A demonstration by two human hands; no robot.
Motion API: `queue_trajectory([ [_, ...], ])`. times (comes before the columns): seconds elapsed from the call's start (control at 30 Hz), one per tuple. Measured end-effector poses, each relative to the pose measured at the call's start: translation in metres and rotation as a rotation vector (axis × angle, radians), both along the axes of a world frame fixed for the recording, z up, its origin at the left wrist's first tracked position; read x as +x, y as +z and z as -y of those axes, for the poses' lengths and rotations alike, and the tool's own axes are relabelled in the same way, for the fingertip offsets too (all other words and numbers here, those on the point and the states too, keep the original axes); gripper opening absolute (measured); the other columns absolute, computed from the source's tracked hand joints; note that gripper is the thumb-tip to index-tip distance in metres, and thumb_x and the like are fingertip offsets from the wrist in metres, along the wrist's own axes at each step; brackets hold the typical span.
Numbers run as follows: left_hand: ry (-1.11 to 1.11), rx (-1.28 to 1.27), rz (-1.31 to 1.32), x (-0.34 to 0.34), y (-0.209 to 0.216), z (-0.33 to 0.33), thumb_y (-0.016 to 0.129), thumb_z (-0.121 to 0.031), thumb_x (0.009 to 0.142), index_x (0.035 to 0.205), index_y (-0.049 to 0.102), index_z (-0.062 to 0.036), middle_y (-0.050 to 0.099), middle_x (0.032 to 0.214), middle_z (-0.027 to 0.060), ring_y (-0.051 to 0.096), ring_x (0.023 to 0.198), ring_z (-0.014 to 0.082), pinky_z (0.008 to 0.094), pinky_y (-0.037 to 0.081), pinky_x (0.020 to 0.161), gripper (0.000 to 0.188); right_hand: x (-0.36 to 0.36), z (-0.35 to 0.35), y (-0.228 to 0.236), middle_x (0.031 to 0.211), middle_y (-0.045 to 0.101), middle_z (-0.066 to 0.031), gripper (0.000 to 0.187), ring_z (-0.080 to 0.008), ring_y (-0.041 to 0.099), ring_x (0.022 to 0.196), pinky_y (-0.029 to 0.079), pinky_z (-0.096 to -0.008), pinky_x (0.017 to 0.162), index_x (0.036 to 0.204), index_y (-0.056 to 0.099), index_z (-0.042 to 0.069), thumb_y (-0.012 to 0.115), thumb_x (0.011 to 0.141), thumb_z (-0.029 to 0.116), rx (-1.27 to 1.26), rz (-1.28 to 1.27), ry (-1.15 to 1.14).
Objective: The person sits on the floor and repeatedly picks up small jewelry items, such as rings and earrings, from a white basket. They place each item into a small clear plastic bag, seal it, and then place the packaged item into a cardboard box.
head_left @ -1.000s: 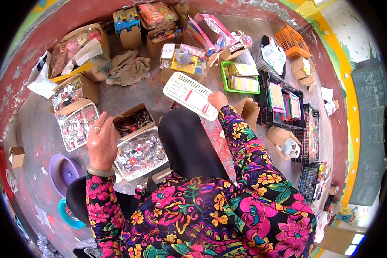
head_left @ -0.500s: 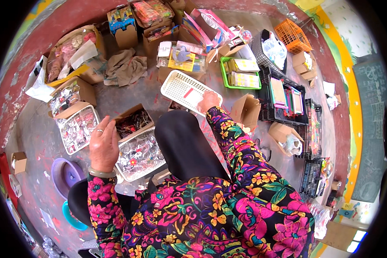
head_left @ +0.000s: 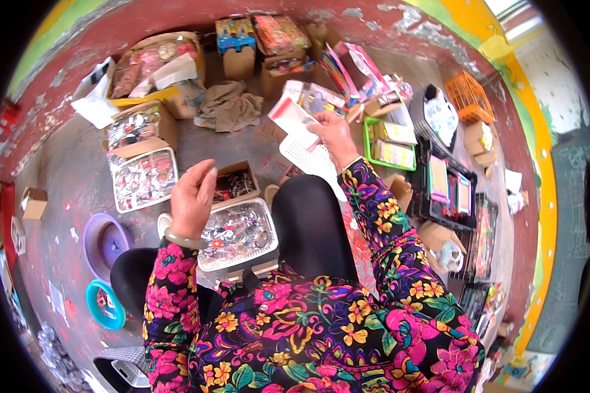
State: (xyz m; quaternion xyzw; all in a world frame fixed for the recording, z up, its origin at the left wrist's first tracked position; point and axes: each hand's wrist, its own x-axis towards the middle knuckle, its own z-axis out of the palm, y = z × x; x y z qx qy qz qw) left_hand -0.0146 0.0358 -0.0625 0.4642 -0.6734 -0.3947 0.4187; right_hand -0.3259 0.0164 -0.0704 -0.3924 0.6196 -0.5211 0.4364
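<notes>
My right hand (head_left: 337,139) pinches a flat white plastic bag (head_left: 294,119) with a red strip along one edge. The bag is raised above a white perforated basket (head_left: 308,157), which lies partly under that hand and my forearm. My left hand (head_left: 193,200), a bangle at its wrist, hovers with fingers stretched out and nothing visible in them. Beside it, close to my knee, sits a white basket (head_left: 273,243) full of small clear-wrapped items. Behind that basket stands a cardboard box (head_left: 250,171) of dark and red small pieces.
Another white basket (head_left: 117,196) of wrapped items lies to the left. A purple basin (head_left: 92,245) and a turquoise basin (head_left: 97,314) are near my left knee. On the right are a green basket (head_left: 368,141), a black crate (head_left: 432,206) and an orange crate (head_left: 469,98).
My right hand has lifted the red-striped plastic bag out of the white basket. My left hand stays raised near the wrapped items. The whole view has shifted.
</notes>
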Motion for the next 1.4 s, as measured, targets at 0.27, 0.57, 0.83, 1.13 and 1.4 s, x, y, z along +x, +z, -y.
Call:
queue_trajectory([
  [0.27,-0.135,0.609,-1.226,0.009,0.015,0.009,0.055,-0.028,0.089,0.121,0.045,-0.0053,0.055,0.112,0.0093,0.050,0.109,0.0216,0.0372,0.040,0.093,0.041,0.165,0.007,0.042,0.082,0.060,-0.0054,0.014,-0.0120,0.058,0.071,0.048,-0.0252,0.067,0.089,0.056,-0.001,0.064,0.077,0.001,0.018,0.561,0.347],
  [0.57,-0.009,0.702,-1.176,0.020,0.010,0.004,0.049,-0.011,0.088,0.110,0.049,0.0022,0.060,0.099,0.0156,0.061,0.088,0.0258,0.0397,0.052,0.076,0.026,0.169,0.015,0.022,0.073,0.059,-0.0021,0.023,-0.0061,0.053,0.065,0.044,-0.0220,0.057,0.086,0.057,0.001,0.068,0.080,0.020,-0.095,0.014,0.531],
  [0.83,-0.046,0.659,-0.903,0.005,0.004,-0.003,0.051,-0.011,0.090,0.107,0.053,-0.0011,0.060,0.091,0.0065,0.061,0.079,0.0155,0.0303,0.052,0.070,0.020,0.176,0.005,0.035,0.069,0.056,0.0024,0.016,-0.0020,0.046,0.053,0.036,-0.0171,0.044,0.085,0.060,0.003,0.067,0.080,0.017,0.026,0.173,0.545],
  [1.13,-0.018,0.630,-0.892,0.007,0.003,-0.002,0.052,-0.008,0.088,0.106,0.053,-0.0007,0.060,0.092,0.0066,0.061,0.080,0.0154,0.0304,0.052,0.071,0.020,0.177,0.007,0.029,0.064,0.055,0.0011,0.013,-0.0035,0.047,0.051,0.039,-0.0182,0.044,0.084,0.059,0.000,0.065,0.081,0.012,-0.018,0.178,0.531],
  [1.4,0.017,0.680,-0.983,0.011,0.002,-0.002,0.051,-0.009,0.088,0.108,0.050,0.0008,0.060,0.094,0.0097,0.062,0.084,0.0203,0.0341,0.054,0.070,0.022,0.180,0.003,0.020,0.069,0.060,-0.0011,0.016,-0.0049,0.053,0.058,0.044,-0.0193,0.051,0.086,0.058,-0.002,0.061,0.085,0.014,-0.136,0.132,0.445],
])
